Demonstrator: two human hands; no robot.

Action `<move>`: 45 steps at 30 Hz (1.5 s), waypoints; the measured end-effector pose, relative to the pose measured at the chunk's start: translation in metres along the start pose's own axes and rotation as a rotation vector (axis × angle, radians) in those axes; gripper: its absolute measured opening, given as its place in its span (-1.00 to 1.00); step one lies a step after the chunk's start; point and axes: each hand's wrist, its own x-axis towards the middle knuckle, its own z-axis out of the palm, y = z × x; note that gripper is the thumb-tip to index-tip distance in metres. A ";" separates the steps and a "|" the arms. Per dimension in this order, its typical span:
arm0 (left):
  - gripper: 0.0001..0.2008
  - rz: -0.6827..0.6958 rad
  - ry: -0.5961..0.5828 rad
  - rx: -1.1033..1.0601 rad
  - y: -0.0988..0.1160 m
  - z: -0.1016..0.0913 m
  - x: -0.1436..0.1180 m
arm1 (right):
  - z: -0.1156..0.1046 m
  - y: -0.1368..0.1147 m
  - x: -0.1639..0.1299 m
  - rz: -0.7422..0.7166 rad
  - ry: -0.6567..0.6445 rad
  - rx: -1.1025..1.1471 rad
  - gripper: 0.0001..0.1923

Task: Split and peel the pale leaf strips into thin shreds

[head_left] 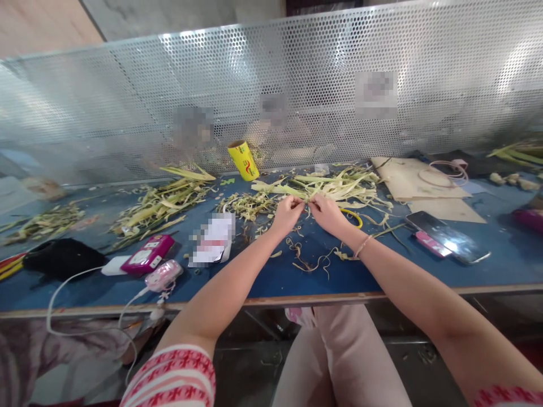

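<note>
My left hand [289, 215] and my right hand [326, 212] meet over the table, the fingertips of each pinched closed and almost touching. Between them is a pale green plant strip [309, 198], its ends partly hidden by the fingers. Just beyond the hands spreads a heap of long yellow-green leaf strips [352, 182]. Short curled plant scraps [244, 204] lie to the left of my left hand. A yellow ring [355, 217] rests close to my right wrist, partly covered by it. Thin dry shreds [311, 264] are scattered nearer the table edge.
A perforated metal screen [314, 85] runs along the back, with people behind it. A yellow tube [244, 160] leans there. Phones [462, 240] and brown card [407, 181] lie right; a magenta power bank [148, 254], cables and a black pouch [63, 258] lie left.
</note>
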 end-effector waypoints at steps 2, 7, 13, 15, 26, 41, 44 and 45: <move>-0.95 0.085 0.012 0.101 0.001 -0.001 -0.001 | 0.000 -0.001 0.000 0.016 -0.003 0.012 -0.88; -0.93 0.271 -0.004 0.338 -0.001 -0.007 -0.001 | -0.001 -0.001 0.000 0.010 -0.009 0.006 -0.90; -0.89 0.323 -0.054 0.370 -0.004 -0.011 0.001 | -0.002 -0.005 -0.001 0.041 -0.030 0.015 -0.88; -0.88 0.312 -0.048 0.351 -0.004 -0.011 0.002 | -0.003 -0.008 -0.001 0.053 -0.037 0.019 -0.88; -0.87 0.278 0.010 0.292 -0.002 -0.011 0.003 | -0.008 -0.008 0.000 0.029 -0.042 0.029 -0.89; -0.83 0.171 -0.007 0.149 -0.001 -0.008 0.001 | -0.009 -0.004 0.001 0.026 -0.042 0.062 -0.90; -0.90 0.366 0.061 0.376 0.003 -0.008 -0.002 | -0.008 -0.004 0.001 0.023 -0.043 0.069 -0.92; -0.91 0.401 0.070 0.426 0.004 -0.008 -0.002 | -0.008 -0.003 0.001 0.016 -0.040 0.070 -0.93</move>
